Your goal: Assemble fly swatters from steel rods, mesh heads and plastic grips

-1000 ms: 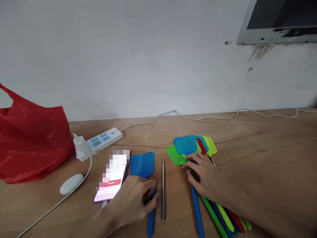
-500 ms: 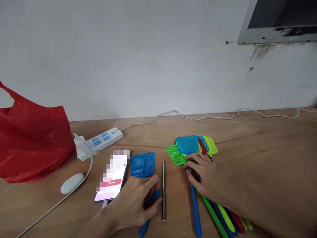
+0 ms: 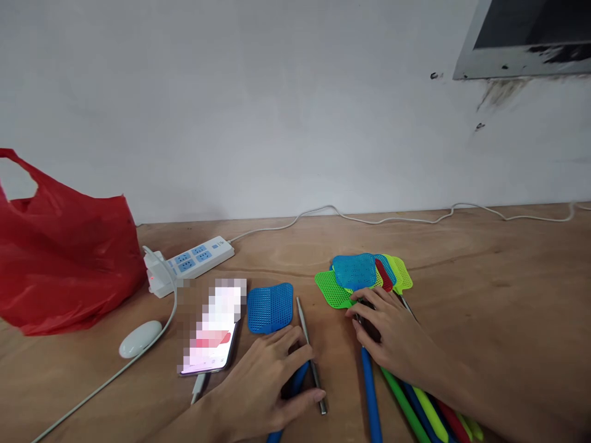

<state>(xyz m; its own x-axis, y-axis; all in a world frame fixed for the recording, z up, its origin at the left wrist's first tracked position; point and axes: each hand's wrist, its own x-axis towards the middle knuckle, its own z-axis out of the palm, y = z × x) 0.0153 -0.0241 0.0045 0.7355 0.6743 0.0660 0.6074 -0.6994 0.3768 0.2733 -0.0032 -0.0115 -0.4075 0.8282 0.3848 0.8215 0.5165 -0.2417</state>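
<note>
Blue plastic mesh marks the head of a single fly swatter [image 3: 270, 307] lying on a plywood desk [image 3: 484, 271], its blue handle running back toward the camera under the person's left hand [image 3: 270, 384]. That hand lies palm-down over the handle, its fingers [image 3: 295, 355] curled around it, and touches a thin metal rod [image 3: 311, 354] that lies slanted just to the right, the thumb reaching toward the rod's near end. Whether the rod itself is gripped cannot be told. Well apart to the right, the right hand [image 3: 392, 338] rests on a fanned stack of fly swatters [image 3: 364, 277] with blue, green, red and yellow-green heads; its fingers [image 3: 364, 307] are spread loosely over the necks just below the heads, pressing down rather than pinching, while the coloured handles [image 3: 415, 406] splay out beneath the wrist toward the lower edge of the view. Just left of the single swatter lies a smartphone [image 3: 212, 338] with its screen lit and a cable at its near end. Farther left sit a white oval device [image 3: 140, 338], a white power strip [image 3: 189, 261] with blue sockets and a red plastic bag [image 3: 64, 258]. A white cord [image 3: 392, 218] trails along the foot of the pale wall.
</note>
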